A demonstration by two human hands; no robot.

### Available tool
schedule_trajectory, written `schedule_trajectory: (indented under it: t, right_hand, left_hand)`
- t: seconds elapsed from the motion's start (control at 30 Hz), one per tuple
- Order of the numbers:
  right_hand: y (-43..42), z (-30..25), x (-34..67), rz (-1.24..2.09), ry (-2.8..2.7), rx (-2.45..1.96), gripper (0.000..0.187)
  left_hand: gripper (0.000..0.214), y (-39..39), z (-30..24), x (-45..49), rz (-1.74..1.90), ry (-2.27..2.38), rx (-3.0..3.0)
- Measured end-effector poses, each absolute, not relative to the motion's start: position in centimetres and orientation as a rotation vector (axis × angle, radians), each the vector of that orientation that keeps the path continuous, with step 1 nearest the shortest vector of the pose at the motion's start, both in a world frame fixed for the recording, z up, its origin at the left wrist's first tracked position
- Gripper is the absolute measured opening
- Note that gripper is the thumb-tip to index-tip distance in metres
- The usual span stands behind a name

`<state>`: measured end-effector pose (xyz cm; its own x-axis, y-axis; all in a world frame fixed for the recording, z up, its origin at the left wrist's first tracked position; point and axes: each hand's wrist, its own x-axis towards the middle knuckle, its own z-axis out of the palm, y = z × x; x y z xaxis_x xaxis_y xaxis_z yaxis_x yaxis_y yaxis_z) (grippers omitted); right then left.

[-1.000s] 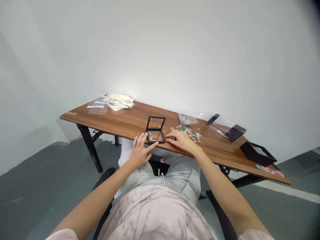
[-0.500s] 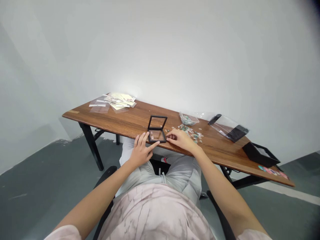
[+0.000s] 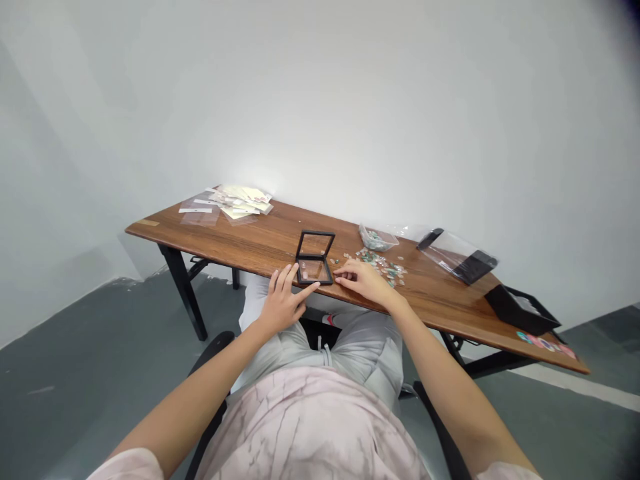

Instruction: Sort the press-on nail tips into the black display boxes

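A small black hinged frame (image 3: 315, 283) with clear panes stands opened at the table's front edge, its lid tilted up. One or two small pale pieces (image 3: 305, 274) show at the left of its lower pane. My left hand (image 3: 284, 301) has its fingers spread, with fingertips touching the frame's left and front edges. Just right of the frame, my right hand (image 3: 365, 281) rests low over the table with its fingers drawn together; whatever they hold, if anything, is too small to make out. Beyond that hand lie many small green and clear pieces (image 3: 387, 268), loosely scattered.
A clear plastic tub (image 3: 364, 236) holding similar pieces stands by the wall. Cards and clear sleeves (image 3: 243, 201) are heaped at the far left. To the right are a clear bag with black parts (image 3: 457, 257), a black box (image 3: 517, 313) and colourful round pieces (image 3: 543, 343).
My right hand has shifted very slightly right, away from the frame. My left hand and the frame look unmoved.
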<state>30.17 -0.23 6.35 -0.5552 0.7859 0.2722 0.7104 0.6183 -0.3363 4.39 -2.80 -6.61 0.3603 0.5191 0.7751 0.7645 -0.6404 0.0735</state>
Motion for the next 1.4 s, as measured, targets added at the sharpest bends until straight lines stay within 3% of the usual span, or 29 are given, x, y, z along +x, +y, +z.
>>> schedule_trajectory:
  t: [0.43, 1.4]
  right_hand:
    - [-0.4, 7.0, 26.6, 0.249, -2.394, -0.971, 0.014]
    - [0.2, 6.3, 24.8, 0.350, -2.403, -0.986, 0.021]
  left_hand:
    - [0.079, -2.7, -6.7, 4.4, -1.154, -1.109, -2.343]
    - [0.081, -2.8, -6.6, 4.3, -1.160, -1.095, -2.363]
